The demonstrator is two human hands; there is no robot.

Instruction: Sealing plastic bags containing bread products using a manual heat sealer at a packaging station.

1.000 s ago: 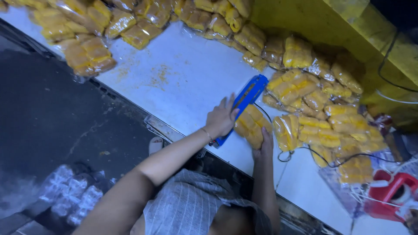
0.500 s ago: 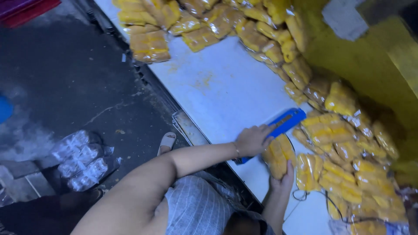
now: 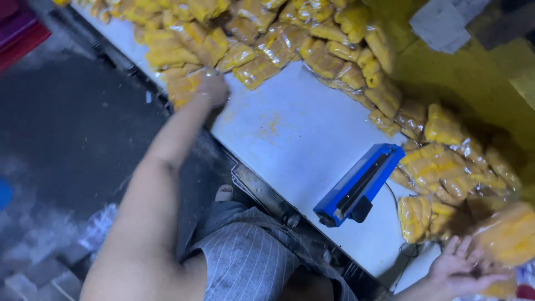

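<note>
Hands have left the blue heat sealer [image 3: 359, 187], which half a second ago lay under the left hand [image 3: 213, 88]. That hand now reaches far across the white bench [image 3: 301, 134], fingers curled onto a yellow snack packet [image 3: 184, 88] at the pile's edge. Right hand [image 3: 462, 267] lies open, fingers spread, against a blurred packet [image 3: 510, 234] near the sealer.

The sealer [image 3: 359, 185] sat on the table [image 3: 295, 134], near its front edge. Packets [image 3: 262, 33] lay heaped along the table's far side and to the right of the sealer. The left hand [image 3: 212, 88] rested on the far-left packets; the right hand [image 3: 465, 267] lay at the near-right corner.
</note>
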